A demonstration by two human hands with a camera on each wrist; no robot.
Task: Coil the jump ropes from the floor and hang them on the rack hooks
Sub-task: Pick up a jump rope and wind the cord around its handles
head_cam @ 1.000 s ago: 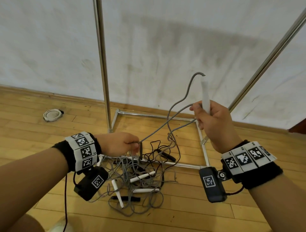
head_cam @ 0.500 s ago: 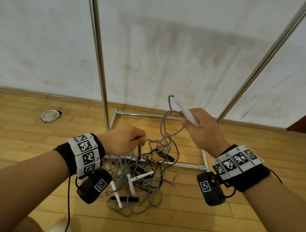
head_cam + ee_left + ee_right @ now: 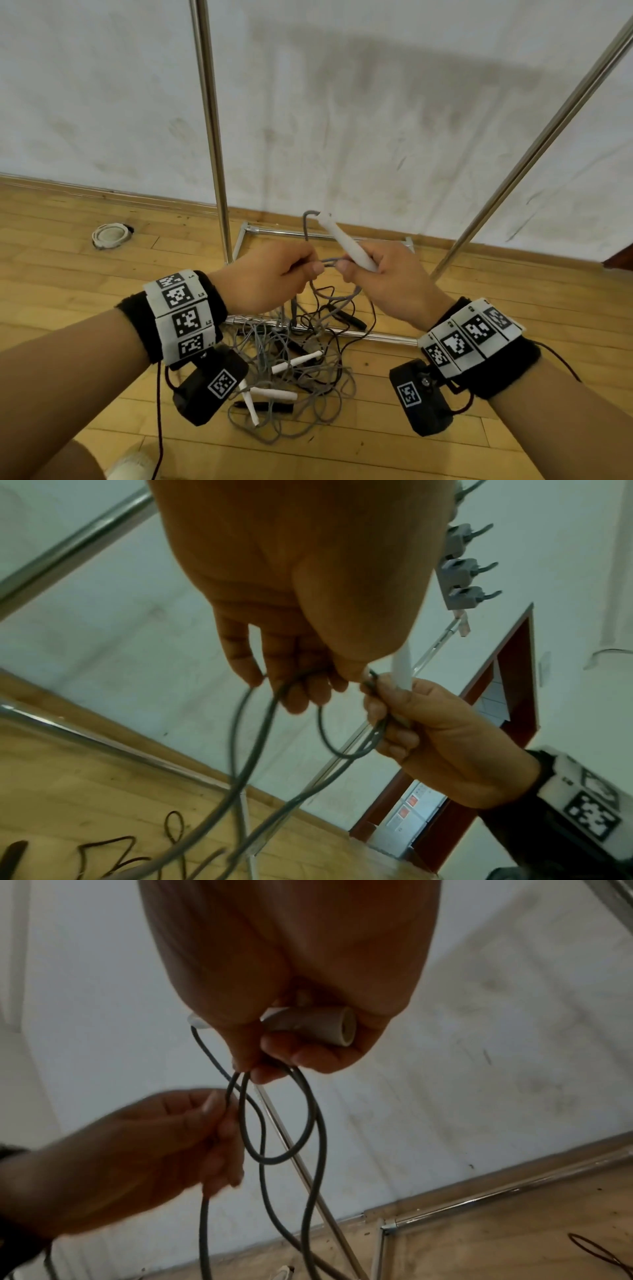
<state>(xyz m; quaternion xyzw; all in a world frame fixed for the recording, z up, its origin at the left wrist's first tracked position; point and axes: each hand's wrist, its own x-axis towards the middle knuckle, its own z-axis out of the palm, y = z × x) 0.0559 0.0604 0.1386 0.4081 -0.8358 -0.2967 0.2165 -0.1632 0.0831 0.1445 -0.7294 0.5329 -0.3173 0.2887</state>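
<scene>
My right hand [image 3: 376, 270] grips the white handle [image 3: 344, 241] of a grey jump rope together with loops of its cord [image 3: 291, 1123]. My left hand [image 3: 274, 274] pinches the same grey cord [image 3: 260, 723] right beside the right thumb, the two hands almost touching. The cord hangs from both hands down to a tangled pile of grey and black ropes [image 3: 291, 373] with white handles [image 3: 294, 363] and black handles on the floor. Grey rack hooks [image 3: 462, 569] show on a bar in the left wrist view.
The metal rack's upright poles [image 3: 212, 137] and floor frame [image 3: 376, 337] stand against a white wall, the rope pile lying over the frame's front bar. A round white object [image 3: 110, 235] lies on the wooden floor at left. A foot [image 3: 133, 466] shows bottom left.
My right hand has come down and left with the white handle, and my left hand has risen to meet it. The stretched cord between them has slackened into short loops.
</scene>
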